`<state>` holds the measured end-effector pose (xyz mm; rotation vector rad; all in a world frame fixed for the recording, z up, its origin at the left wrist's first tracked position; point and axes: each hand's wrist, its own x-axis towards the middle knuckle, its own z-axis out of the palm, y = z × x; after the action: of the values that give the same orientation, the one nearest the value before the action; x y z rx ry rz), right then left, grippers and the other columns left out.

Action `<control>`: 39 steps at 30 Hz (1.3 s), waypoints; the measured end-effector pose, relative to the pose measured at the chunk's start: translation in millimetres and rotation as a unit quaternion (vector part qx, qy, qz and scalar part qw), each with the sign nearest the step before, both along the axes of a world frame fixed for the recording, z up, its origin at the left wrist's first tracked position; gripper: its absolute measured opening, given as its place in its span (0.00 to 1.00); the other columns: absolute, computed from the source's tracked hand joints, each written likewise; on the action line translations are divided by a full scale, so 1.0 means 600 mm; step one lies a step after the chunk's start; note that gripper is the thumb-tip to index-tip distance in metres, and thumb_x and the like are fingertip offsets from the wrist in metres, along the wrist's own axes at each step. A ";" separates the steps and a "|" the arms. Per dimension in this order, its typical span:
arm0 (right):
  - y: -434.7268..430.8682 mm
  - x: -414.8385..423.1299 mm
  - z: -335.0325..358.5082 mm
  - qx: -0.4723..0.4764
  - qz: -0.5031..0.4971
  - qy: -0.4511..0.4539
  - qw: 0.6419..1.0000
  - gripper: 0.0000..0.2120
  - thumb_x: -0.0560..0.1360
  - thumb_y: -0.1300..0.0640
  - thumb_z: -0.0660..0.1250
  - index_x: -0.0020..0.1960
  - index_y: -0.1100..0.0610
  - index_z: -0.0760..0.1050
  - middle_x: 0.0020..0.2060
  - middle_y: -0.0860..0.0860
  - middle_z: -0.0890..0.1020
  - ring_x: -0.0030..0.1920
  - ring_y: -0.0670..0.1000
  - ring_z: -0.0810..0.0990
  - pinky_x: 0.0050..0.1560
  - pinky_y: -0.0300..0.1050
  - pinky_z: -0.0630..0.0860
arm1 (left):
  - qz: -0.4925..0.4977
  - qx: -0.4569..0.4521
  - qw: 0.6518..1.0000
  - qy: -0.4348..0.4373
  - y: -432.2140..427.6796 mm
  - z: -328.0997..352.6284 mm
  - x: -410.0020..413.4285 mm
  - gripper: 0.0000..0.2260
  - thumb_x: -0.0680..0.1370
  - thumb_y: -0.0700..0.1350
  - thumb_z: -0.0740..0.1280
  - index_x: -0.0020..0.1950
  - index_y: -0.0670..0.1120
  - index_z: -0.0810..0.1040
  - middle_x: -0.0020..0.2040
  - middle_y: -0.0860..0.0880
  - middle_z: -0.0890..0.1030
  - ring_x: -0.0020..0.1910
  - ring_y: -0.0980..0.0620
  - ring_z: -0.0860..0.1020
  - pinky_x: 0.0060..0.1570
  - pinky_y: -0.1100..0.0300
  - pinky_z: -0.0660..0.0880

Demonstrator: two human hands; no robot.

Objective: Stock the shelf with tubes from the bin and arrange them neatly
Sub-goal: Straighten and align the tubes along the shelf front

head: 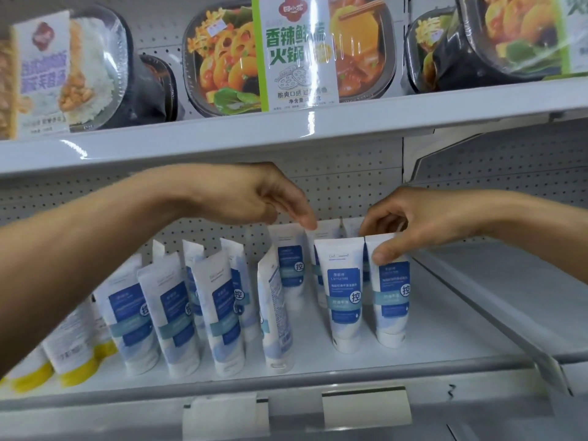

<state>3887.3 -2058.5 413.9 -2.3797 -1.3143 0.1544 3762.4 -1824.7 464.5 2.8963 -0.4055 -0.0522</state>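
Note:
Several white tubes with blue labels stand cap-down on the white shelf [429, 342]. My right hand [423, 218] pinches the top of the rightmost front tube [392, 300], thumb on its front face. Beside it stands another front tube [343, 297]. My left hand [264, 195] reaches over the rows, its fingertips touching the top edge of a tube in the back row [324, 232]; whether it grips that tube is unclear. One tube [275, 316] in the middle leans sideways with its back label showing. More tubes [171, 316] stand at the left. The bin is out of view.
White tubes with yellow caps [74, 351] stand at the far left. The shelf above carries hot-pot meal boxes [286, 55]. A slanted divider [496, 319] bounds the shelf's right side. Blank price-tag holders [366, 405] sit on the front rail.

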 end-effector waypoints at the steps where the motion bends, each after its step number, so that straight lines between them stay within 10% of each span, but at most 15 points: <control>1: 0.006 -0.005 0.003 0.000 0.007 -0.005 1.000 0.17 0.67 0.47 0.76 0.54 0.48 0.80 0.48 0.42 0.85 0.48 0.41 0.83 0.52 0.41 0.80 | -0.002 0.029 0.999 0.035 0.012 0.003 -0.011 0.26 0.77 0.31 0.61 0.59 0.63 0.79 0.66 0.66 0.74 0.68 0.69 0.67 0.72 0.59 0.62; 8: 0.068 -0.024 -0.006 -0.041 0.021 -0.040 0.998 0.17 0.68 0.47 0.76 0.54 0.52 0.80 0.47 0.44 0.85 0.46 0.44 0.84 0.51 0.45 0.81 | 0.005 0.171 0.983 0.068 0.025 -0.046 -0.009 0.17 0.72 0.48 0.74 0.56 0.65 0.79 0.67 0.68 0.71 0.72 0.63 0.63 0.74 0.48 0.56; 13: 0.095 -0.025 -0.016 -0.078 -0.003 -0.063 0.995 0.11 0.69 0.52 0.75 0.49 0.56 0.81 0.43 0.49 0.86 0.41 0.48 0.83 0.40 0.39 0.80 | 0.032 0.118 0.992 -0.041 0.017 -0.073 0.017 0.08 0.72 0.54 0.73 0.50 0.55 0.82 0.48 0.60 0.83 0.47 0.62 0.79 0.56 0.53 0.77; 39: 0.098 -0.028 -0.018 -0.058 -0.001 -0.030 0.998 0.09 0.70 0.52 0.76 0.47 0.54 0.82 0.42 0.46 0.86 0.40 0.46 0.85 0.40 0.40 0.82 | 0.026 0.071 0.995 -0.059 0.012 -0.086 0.049 0.09 0.72 0.52 0.74 0.48 0.49 0.83 0.44 0.55 0.85 0.40 0.60 0.80 0.46 0.57 0.79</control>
<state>3870.3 -1999.7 403.4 -2.4996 -1.3648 0.1650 3792.0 -1817.3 412.8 3.0590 -0.3595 0.1037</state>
